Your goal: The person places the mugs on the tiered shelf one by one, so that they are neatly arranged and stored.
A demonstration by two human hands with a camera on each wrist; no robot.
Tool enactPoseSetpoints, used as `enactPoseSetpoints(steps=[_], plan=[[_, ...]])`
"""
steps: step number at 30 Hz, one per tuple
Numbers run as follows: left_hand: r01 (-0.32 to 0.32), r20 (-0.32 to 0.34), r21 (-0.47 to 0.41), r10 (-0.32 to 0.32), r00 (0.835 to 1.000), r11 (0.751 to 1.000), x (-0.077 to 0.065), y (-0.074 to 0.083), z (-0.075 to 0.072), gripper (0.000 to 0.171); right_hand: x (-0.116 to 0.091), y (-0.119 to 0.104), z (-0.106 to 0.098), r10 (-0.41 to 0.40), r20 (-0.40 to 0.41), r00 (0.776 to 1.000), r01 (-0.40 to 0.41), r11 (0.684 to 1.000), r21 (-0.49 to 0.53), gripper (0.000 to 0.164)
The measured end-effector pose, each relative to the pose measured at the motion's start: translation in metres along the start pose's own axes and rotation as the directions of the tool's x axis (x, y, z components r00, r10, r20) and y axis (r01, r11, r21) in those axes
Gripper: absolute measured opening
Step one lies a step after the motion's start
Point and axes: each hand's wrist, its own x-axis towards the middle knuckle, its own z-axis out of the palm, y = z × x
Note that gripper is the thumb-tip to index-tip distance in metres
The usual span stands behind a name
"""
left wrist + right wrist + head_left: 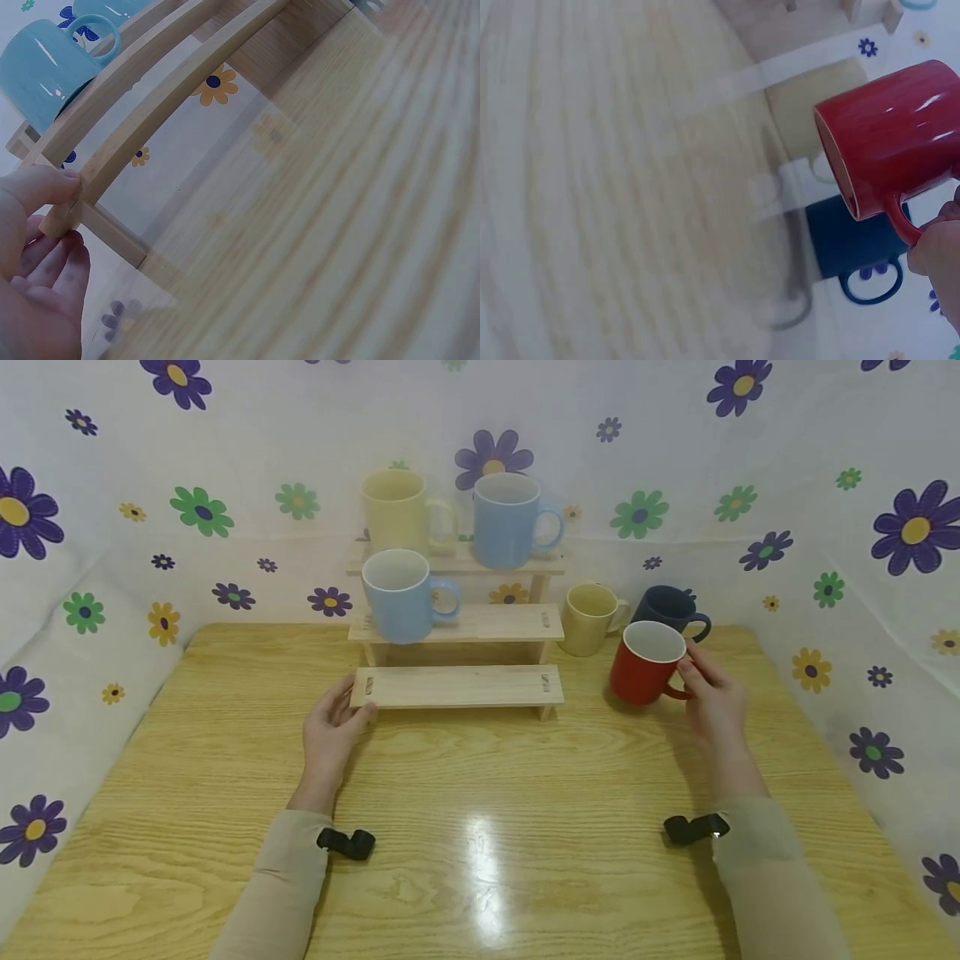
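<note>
My right hand (716,693) grips a red mug (643,670) with a white inside by its handle. In the right wrist view the red mug (896,142) hangs above the table, its base in sight. With thumb and fingers my left hand (332,718) pinches the left end of the lowest board of a wooden stepped rack (457,687). The left wrist view shows the thumb on top of that board (112,161) and fingers beneath. A light blue mug (401,597) stands on the middle step. On the top step are a pale yellow mug (395,514) and another light blue mug (506,522).
Right of the rack, a yellow mug (588,620) and a dark blue mug (666,607) stand on the table, the dark blue one partly behind the red mug. A flowered cloth (247,468) hangs behind and beside the wooden table (480,785).
</note>
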Motion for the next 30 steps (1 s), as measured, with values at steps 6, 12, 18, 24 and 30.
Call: enactPoseSetpoints(steps=[6,12,18,24,30], plan=[[0.007,0.003,-0.007,-0.006,1.000,1.000,-0.001,0.001,0.000,0.058,-0.007,-0.006,0.022,-0.023,0.094,0.995,0.022,1.000,0.009,0.027],[0.002,-0.004,0.013,-0.002,1.000,1.000,0.000,-0.001,0.000,0.060,-0.014,-0.010,0.046,-0.037,0.154,0.987,0.037,0.999,0.003,0.027],[0.009,-0.005,0.020,-0.009,1.000,1.000,0.001,-0.001,0.000,0.061,-0.016,-0.015,0.073,-0.048,0.215,0.975,0.048,0.999,0.004,0.028],[0.000,-0.003,0.017,0.000,1.000,1.000,0.000,0.000,0.000,0.059,-0.011,-0.012,0.100,-0.069,0.272,0.960,0.078,0.997,-0.020,0.027],[0.005,0.002,0.003,-0.005,1.000,1.000,0.000,0.002,0.000,0.057,-0.006,0.000,0.128,-0.074,0.301,0.951,0.092,0.995,-0.045,0.026]])
